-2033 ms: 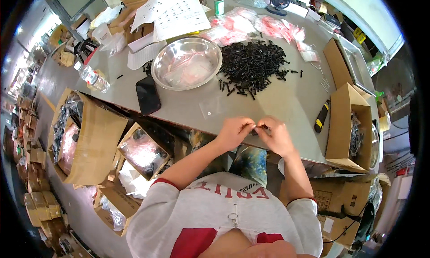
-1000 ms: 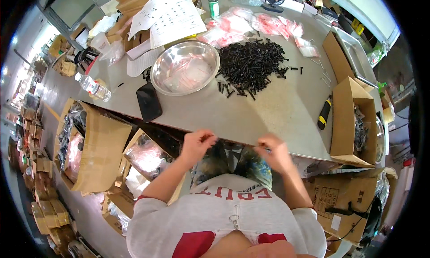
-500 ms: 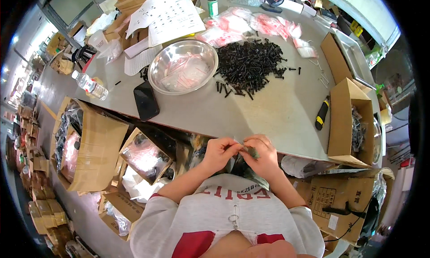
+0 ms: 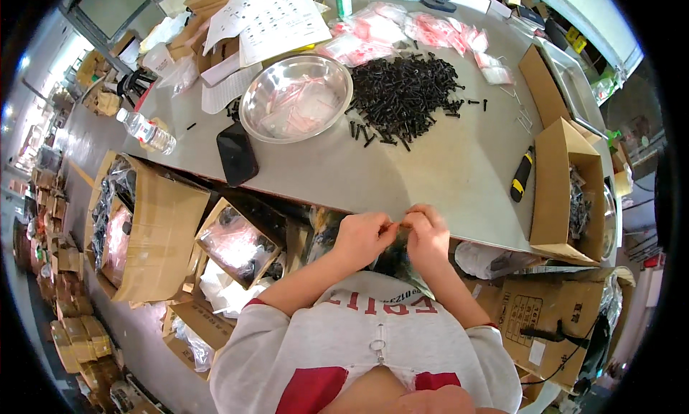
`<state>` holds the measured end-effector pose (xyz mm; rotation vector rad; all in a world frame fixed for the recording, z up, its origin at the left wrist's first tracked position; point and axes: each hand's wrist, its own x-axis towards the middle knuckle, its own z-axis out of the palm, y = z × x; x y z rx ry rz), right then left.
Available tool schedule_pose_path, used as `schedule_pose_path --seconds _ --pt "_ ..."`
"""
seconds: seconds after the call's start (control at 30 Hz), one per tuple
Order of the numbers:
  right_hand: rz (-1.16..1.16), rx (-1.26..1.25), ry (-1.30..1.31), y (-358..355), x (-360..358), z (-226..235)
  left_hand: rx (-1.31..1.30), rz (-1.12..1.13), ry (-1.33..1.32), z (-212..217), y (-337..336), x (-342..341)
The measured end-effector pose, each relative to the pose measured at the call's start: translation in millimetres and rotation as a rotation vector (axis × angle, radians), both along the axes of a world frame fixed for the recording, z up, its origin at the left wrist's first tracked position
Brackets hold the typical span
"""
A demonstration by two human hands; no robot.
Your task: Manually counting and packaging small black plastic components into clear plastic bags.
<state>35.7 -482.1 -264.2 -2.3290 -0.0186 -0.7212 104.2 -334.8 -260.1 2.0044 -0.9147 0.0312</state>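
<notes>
Both hands brought together at the near edge of the grey surface [image 4: 445, 177]

The left hand [image 4: 361, 239] and right hand [image 4: 428, 236] are held fingertip to fingertip at 6 o'clock, just below the surface edge; something small is pinched between the fingers, though what it is cannot be told; a heap of black screws [image 4: 405, 94] is spread at 12 o'clock, well apart from the hands; a round steel bowl [image 4: 296, 98] holding clear bags is set beside it at 11 o'clock; a black phone [image 4: 237, 153] is laid at 10 o'clock; a yellow-and-black cutter [image 4: 522, 174] is placed at 2 o'clock, just beside an open cardboard box [image 4: 556, 184].
</notes>
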Motion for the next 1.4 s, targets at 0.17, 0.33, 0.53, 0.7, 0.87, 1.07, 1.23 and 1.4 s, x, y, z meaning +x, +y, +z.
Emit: schedule_pose_path --seconds 0.17,0.33,0.53,0.7,0.87,1.07,1.23,1.4 --pt "0.090 0.113 -0.025 -4.9 1.2 16.4 -0.010 -0.017 0.527 10.9 1.5 6.6" --pt "0.107 0.210 0.049 -2.4 -5.9 13.1 -0.084 -0.073 0.725 10.6 0.0 7.4" --pt "0.077 0.036 0.004 -2.1 -2.4 2.1 0.004 -0.064 0.364 7.9 -5.0 3.6" --pt "-0.020 -0.045 -0.002 -5.4 -1.6 6.9 0.092 -0.040 0.172 2.8 -3.1 6.7" --pt "0.180 -0.220 -0.058 -10.9 -9.5 27.9 -0.164 -0.285 1.098 -3.6 8.9 32.3" --pt "0.421 -0.171 0.029 -30.7 -17.6 17.8 -0.448 -0.202 0.911 -18.2 -16.1 19.0" --pt "0.420 -0.244 0.063 -33.9 -18.5 43.3 -0.395 -0.224 1.284 -14.0 -4.2 34.2" --pt "0.395 -0.353 0.103 -45.4 -22.5 49.1 -0.281 -0.155 1.125 9.9 -8.6 49.8"
